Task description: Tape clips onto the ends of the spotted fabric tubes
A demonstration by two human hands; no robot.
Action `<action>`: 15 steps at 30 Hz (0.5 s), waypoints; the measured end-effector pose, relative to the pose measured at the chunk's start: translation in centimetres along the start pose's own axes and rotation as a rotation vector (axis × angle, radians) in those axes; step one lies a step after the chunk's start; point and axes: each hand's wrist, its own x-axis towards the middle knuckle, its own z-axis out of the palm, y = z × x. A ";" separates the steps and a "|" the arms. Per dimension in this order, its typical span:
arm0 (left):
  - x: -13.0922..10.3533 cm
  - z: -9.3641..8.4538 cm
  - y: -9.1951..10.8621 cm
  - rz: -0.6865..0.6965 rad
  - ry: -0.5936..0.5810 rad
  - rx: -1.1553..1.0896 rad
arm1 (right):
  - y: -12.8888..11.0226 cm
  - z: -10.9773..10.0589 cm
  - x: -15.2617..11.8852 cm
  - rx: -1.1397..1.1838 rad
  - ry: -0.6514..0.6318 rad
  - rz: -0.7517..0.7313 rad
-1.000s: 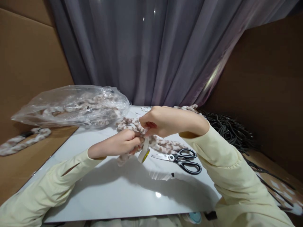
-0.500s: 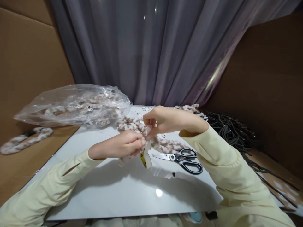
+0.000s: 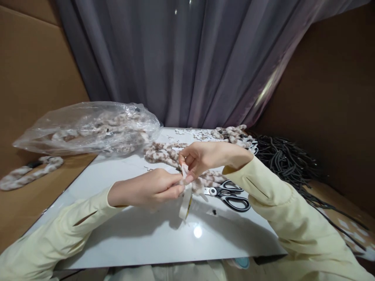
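Note:
Over the white table, my left hand [image 3: 158, 186] is closed, thumb and fingers pinching the end of a fluffy brown-and-white strap [image 3: 212, 177]; most of that end is hidden by the fingers. My right hand [image 3: 203, 158] pinches the free end of a white tape strip [image 3: 184, 170] just above the left fingertips. From this strip the roll of tape [image 3: 184, 206] hangs below the hands, its yellow inside partly showing. Black-handled scissors [image 3: 230, 195] lie open-bladed to the right of the roll, blades partly covered by the strap.
A clear plastic bag [image 3: 88, 128] of fluffy straps stands at the back left, with one fluffy loop [image 3: 32, 171] below it on cardboard. More fluffy straps [image 3: 164, 153] and small metal hooks [image 3: 202, 135] lie at the back. Black cords [image 3: 287, 168] are heaped on the right.
Both hands have come slightly lower and nearer. The tape roll has swung round, showing its white face instead of its yellow inside.

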 end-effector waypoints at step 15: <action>-0.1 0.4 0.0 0.050 0.011 0.119 | -0.9 0.9 -1.1 -0.073 0.077 -0.005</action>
